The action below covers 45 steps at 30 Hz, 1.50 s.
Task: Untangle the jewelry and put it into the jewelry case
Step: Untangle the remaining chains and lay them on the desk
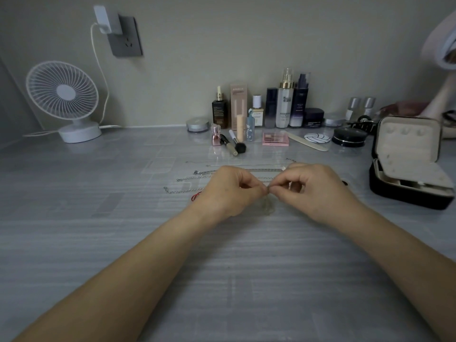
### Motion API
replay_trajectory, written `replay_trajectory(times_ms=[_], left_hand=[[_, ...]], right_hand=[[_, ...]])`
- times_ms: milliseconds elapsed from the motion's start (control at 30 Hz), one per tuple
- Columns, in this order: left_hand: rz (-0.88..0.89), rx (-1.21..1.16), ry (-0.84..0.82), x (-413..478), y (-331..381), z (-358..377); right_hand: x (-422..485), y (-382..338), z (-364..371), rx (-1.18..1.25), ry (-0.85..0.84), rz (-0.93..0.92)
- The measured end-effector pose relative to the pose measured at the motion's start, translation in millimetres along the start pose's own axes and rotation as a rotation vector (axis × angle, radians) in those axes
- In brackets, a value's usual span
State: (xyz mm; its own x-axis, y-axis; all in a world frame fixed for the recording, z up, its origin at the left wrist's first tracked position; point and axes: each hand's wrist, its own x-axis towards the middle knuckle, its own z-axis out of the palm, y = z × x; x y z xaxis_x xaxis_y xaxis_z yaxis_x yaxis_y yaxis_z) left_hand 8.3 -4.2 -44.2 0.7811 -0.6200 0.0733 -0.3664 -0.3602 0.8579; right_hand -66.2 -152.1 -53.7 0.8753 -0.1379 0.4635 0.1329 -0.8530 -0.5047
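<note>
My left hand (229,191) and my right hand (318,191) meet at the table's middle, fingertips together, both pinching a thin silver chain (268,206) whose blurred loop hangs below them. Several other silver chains (187,179) lie stretched out in rows on the table behind and left of my hands. A bit of red cord (196,196) shows by my left wrist. The black jewelry case (407,169) stands open at the right, its cream lining and compartments visible.
Cosmetic bottles (286,104), a pink palette (275,138), brushes (237,146) and a nail file (307,141) line the back of the grey table (98,206). A white desk fan (65,99) stands at the back left. A round mirror (441,45) rises at the far right.
</note>
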Motion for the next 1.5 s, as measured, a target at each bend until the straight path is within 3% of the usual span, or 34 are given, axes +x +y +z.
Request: replay_trajectory(times_ms=[200,500,933,1333,1433,1500], left_hand=[[0.042,0.052,-0.005,1.0,-1.2,2.0],[0.036,0.010,-0.011,0.2,-2.4,0.5],[0.015,0.086,-0.049,0.5,-3.6,-2.1],[-0.029,-0.059,-0.067,0.7,-2.3,-5.5],[-0.030,-0.071,-0.071,1.4,-1.9,-6.6],[-0.033,-0.100,-0.074,1.1,-1.2,-6.9]], right_hand=[[0.1,-0.1,1.4,-0.041,-0.036,0.024],[2.4,0.5,-0.5,0.192,-0.020,0.145],[1.1,-1.4,-6.7,0.310,-0.049,0.384],[6.7,-1.2,-7.1,0.835,-0.107,0.640],[6.2,-0.3,-6.6,0.766,-0.108,0.622],[3.0,-2.0,-6.5,0.551,-0.101,0.544]])
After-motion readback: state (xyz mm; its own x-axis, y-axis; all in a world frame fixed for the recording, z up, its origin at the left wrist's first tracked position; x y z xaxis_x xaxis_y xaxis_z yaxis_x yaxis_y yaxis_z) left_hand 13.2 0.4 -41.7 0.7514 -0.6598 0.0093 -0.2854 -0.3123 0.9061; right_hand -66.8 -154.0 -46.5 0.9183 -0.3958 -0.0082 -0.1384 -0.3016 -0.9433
